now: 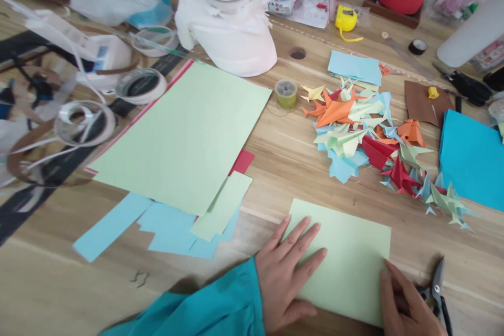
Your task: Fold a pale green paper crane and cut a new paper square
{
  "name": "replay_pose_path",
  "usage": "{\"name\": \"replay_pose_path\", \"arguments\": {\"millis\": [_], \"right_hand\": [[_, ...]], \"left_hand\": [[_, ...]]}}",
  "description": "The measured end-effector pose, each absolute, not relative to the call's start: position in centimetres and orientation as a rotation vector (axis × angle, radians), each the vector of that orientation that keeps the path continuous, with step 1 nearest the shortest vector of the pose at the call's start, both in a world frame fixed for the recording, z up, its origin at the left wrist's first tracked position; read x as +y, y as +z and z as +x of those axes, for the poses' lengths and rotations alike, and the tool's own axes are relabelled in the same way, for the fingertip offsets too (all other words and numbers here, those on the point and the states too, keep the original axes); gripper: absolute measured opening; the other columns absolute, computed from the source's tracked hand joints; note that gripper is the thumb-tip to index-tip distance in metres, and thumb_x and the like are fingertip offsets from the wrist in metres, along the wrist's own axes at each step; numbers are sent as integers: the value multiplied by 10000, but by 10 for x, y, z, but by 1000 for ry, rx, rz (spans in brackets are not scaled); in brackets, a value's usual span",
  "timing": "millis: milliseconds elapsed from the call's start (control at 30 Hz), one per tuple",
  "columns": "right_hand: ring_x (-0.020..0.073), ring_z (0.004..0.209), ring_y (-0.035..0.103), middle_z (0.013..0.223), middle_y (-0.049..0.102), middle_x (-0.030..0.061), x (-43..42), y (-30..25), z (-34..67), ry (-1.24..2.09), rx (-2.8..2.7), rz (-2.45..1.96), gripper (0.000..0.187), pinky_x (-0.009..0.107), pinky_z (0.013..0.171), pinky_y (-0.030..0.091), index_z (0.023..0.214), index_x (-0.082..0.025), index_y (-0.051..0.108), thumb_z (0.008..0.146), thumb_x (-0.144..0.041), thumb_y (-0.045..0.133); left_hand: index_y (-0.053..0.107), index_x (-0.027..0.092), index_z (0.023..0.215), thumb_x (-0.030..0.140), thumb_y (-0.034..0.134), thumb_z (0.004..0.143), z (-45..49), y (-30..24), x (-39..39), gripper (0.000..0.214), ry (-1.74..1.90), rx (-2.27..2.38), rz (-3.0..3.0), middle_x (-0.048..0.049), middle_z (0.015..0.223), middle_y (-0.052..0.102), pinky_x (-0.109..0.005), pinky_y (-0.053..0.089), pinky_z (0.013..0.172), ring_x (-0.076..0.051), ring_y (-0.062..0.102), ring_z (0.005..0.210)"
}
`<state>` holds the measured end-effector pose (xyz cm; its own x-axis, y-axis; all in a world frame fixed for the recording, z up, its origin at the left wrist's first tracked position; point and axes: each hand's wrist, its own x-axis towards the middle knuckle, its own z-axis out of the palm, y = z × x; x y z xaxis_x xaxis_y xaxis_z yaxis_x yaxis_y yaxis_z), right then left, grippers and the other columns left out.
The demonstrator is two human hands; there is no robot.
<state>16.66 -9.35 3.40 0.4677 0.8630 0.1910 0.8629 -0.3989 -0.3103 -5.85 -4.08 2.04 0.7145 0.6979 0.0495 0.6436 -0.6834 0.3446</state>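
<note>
A pale green sheet of paper [346, 257] lies flat on the wooden table in front of me. My left hand [287, 273] rests on its left part, palm down with fingers spread. At the sheet's right edge, my right hand [409, 299] has its fingers bent together, gripping that edge; some of its fingertips are hidden. Black-handled scissors [437, 289] lie just beyond the right hand, partly covered by it. Farther back sits a heap of folded paper pieces [346, 121] in orange, green, red and blue.
To the left is a stack of large green sheets [181, 136], with blue strips [114, 226] sticking out below. Blue paper [472, 157] lies at the right. Behind are a thread spool [285, 93], a yellow tape measure [346, 18], tape rolls [140, 85] and a white covered bundle [228, 37].
</note>
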Motion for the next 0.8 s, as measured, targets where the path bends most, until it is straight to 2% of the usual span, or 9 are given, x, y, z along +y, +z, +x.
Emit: {"name": "replay_pose_path", "arguments": {"millis": [233, 400, 567, 800], "right_hand": [[111, 427, 577, 505, 629, 3, -93, 31, 168, -34, -1474, -2339, 320, 215, 463, 418, 855, -166, 703, 811, -429, 525], [84, 419, 569, 590, 673, 22, -97, 27, 173, 146, -1504, -2217, 308, 172, 461, 451, 893, -128, 700, 790, -386, 566], [110, 494, 594, 652, 685, 47, -95, 31, 171, 235, -1511, -2172, 247, 191, 498, 479, 906, -133, 684, 819, -307, 533], [118, 549, 607, 712, 685, 49, -92, 35, 168, 280, -1509, -2155, 217, 203, 546, 495, 943, -144, 665, 825, -271, 533]], "left_hand": [[386, 236, 1312, 677, 498, 663, -58, 20, -41, 792, 234, 1071, 2639, -153, 1432, 284, -602, 96, 1026, -375, 181, 1325], [440, 239, 1281, 624, 550, 661, -58, 20, -41, 738, 283, 1086, 2625, -126, 1419, 323, -568, 109, 1049, -357, 211, 1321], [510, 244, 1229, 638, 495, 692, -55, 16, -40, 667, 436, 1120, 2548, -113, 1373, 406, -531, 137, 1063, -334, 272, 1303], [540, 263, 1193, 618, 493, 708, -54, 13, -40, 603, 522, 1119, 2536, -90, 1363, 425, -517, 154, 1065, -327, 315, 1282]]}}
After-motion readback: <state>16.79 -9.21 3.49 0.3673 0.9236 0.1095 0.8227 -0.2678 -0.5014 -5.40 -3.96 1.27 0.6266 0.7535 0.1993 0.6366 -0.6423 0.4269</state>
